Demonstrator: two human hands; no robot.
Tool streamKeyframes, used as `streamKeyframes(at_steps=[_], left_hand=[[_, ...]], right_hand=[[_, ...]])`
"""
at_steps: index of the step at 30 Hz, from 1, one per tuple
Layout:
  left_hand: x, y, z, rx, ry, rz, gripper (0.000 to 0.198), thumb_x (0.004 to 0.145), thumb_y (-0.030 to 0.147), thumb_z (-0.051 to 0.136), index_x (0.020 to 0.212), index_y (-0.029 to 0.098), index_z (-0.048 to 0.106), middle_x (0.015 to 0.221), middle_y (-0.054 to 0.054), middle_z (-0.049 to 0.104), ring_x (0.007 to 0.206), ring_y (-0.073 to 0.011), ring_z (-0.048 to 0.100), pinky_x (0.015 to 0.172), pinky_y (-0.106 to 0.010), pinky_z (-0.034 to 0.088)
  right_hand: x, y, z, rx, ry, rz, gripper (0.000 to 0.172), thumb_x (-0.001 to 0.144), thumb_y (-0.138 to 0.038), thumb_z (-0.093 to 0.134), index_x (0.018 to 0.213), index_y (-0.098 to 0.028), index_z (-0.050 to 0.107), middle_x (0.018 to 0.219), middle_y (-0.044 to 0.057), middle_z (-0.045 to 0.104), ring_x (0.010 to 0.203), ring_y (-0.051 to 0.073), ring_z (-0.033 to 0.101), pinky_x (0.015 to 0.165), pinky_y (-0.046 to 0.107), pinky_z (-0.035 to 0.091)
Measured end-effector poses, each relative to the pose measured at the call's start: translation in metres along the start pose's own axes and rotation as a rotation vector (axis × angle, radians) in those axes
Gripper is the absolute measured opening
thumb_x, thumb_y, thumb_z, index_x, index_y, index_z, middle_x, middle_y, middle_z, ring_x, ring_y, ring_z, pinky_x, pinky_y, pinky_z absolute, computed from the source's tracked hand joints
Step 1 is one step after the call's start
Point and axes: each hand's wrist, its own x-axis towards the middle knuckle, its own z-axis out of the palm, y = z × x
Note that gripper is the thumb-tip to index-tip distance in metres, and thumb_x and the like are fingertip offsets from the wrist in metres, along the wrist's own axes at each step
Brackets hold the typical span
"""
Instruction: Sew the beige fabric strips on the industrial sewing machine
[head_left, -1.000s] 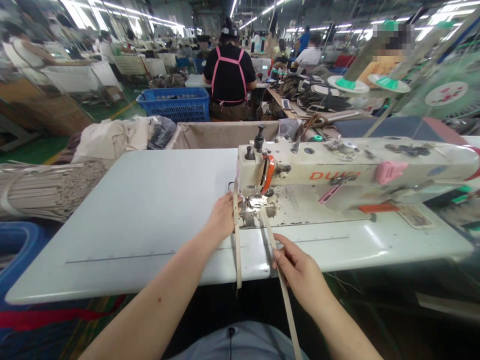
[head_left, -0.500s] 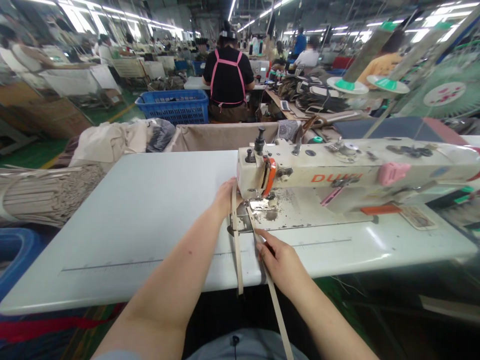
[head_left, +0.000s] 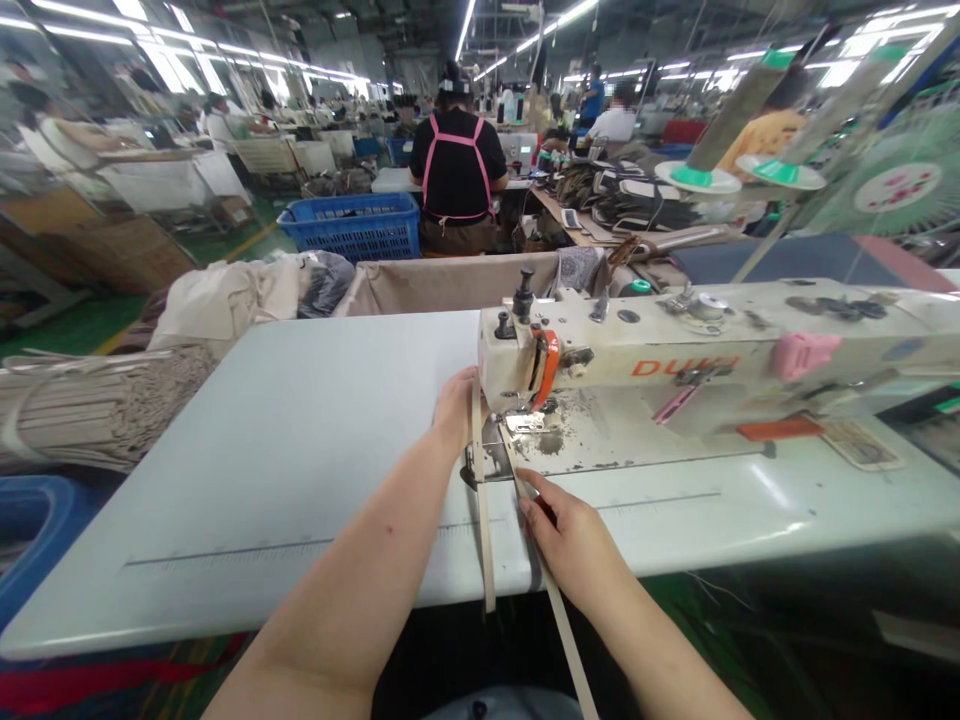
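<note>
A cream sewing machine [head_left: 622, 350] stands on the white table. My right hand [head_left: 559, 515] pinches a narrow beige strap [head_left: 564, 625] in front of the needle area; the strap runs from under the presser foot down past the table's front edge. My left hand [head_left: 455, 405] is at the left side of the machine head, beside an upper stretch of beige strap [head_left: 484, 540] that hangs over the front edge. Its fingertips are hidden behind that strap and the machine head, so its grip cannot be made out.
Beige strips in a bundle [head_left: 82, 410] lie left of the white table [head_left: 300, 430]. Blue baskets [head_left: 360, 228] stand behind and at the lower left. A beige fabric bin [head_left: 450, 283] is behind the table. A person in a black shirt [head_left: 459, 160] sits further back. Thread cones rise at right.
The whole view has shifted slightly, so the table and machine appear a little lower. Both hands keep nearly the same places at the machine.
</note>
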Motion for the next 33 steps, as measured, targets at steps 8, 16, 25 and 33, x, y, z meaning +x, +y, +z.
streamKeyframes(at_steps=[8,16,25,33], left_hand=[[-0.002,0.001,0.0,-0.03,-0.017,-0.013,0.021,0.085,0.029,0.06,0.091,0.018,0.076,0.104,-0.009,0.078,0.099,-0.0302,0.069,0.091,-0.039,0.055],[-0.016,0.007,-0.014,0.014,-0.024,0.0,0.026,0.093,0.028,0.054,0.094,0.019,0.077,0.103,-0.01,0.077,0.104,-0.0289,0.069,0.095,-0.039,0.055],[-0.091,0.016,-0.023,0.099,-0.171,0.23,0.029,0.098,0.029,0.057,0.121,0.025,0.074,0.131,-0.006,0.072,0.131,-0.026,0.06,0.118,-0.045,0.043],[-0.113,0.024,-0.028,0.171,-0.259,0.159,0.037,0.104,0.029,0.047,0.138,0.029,0.064,0.146,-0.004,0.063,0.15,-0.0263,0.04,0.124,-0.053,0.028]], right_hand=[[0.001,0.001,0.002,0.004,0.022,0.006,0.049,0.096,-0.035,0.046,0.14,-0.022,0.063,0.094,0.008,0.077,0.087,0.028,0.072,0.08,0.038,0.053],[-0.001,0.004,0.001,0.045,0.062,-0.019,0.047,0.092,-0.034,0.052,0.135,-0.021,0.064,0.073,0.001,0.068,0.068,0.021,0.063,0.067,0.031,0.047],[-0.002,0.008,0.003,0.103,0.081,-0.015,0.047,0.089,-0.034,0.054,0.132,-0.018,0.066,0.071,0.0,0.066,0.064,0.018,0.061,0.067,0.03,0.047],[-0.006,0.017,-0.012,0.047,0.231,-0.034,0.04,0.09,-0.036,0.052,0.121,-0.019,0.071,0.074,0.002,0.069,0.066,0.02,0.062,0.071,0.033,0.05]])
